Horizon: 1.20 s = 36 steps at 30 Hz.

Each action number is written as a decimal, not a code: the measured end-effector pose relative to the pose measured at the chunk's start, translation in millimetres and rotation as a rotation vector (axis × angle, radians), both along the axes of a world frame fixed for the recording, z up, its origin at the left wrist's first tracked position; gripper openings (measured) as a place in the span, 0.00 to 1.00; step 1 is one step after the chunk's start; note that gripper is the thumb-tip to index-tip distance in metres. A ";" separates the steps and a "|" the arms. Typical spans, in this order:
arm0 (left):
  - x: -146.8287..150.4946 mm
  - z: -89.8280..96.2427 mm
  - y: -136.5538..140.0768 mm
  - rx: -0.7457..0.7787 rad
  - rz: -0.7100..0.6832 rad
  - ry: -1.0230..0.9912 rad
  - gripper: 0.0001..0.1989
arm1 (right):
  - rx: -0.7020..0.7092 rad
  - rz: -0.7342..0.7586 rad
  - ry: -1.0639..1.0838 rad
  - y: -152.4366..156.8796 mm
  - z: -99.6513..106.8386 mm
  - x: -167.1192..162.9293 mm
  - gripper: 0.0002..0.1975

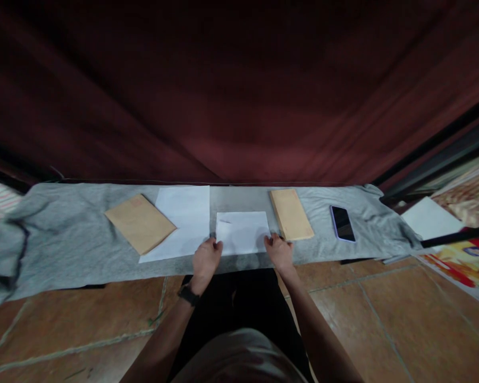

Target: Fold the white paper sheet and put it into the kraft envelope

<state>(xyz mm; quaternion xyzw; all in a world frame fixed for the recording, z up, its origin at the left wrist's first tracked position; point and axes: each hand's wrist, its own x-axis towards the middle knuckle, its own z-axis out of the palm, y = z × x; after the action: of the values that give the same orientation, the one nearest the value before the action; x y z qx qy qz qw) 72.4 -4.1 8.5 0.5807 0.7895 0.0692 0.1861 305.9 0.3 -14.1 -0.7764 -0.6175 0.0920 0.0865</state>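
Note:
A white sheet of paper [242,234], apparently folded, lies in front of me on the grey cloth. My left hand [207,258] pinches its left edge near the lower corner. On the opposite side, my right hand [279,251] has its fingers closed at the paper's right edge. Just beyond the right hand rests a stack of brown envelopes [293,214]. Left of the folded paper are larger white sheets [187,213], partly covered by a brown envelope [141,223] lying at a slant.
The grey cloth [72,239] covers a long narrow surface. A phone [343,223] with a purple case lies at the right. Behind hangs a dark red curtain [239,117]. Off the right end are a white sheet [430,218] and a colourful printed bag [462,260].

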 end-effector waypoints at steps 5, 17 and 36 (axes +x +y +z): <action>7.8 7.2 -1.2 -0.040 -0.022 0.077 0.16 | 0.003 -0.010 -0.025 2.3 -4.0 0.3 0.14; 12.0 1.2 -2.2 0.056 -0.024 0.084 0.21 | -0.018 -0.028 -0.089 7.1 -3.3 -2.1 0.16; 10.9 -12.3 23.7 0.115 -0.111 0.107 0.18 | 0.045 -0.078 -0.178 12.9 5.7 -17.2 0.18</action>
<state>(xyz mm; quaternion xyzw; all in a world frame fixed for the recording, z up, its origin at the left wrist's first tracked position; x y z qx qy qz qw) 83.3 19.5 -3.7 0.6362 0.7596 0.0727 0.1133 288.8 13.2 -8.4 -0.8028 -0.5939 0.0056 0.0522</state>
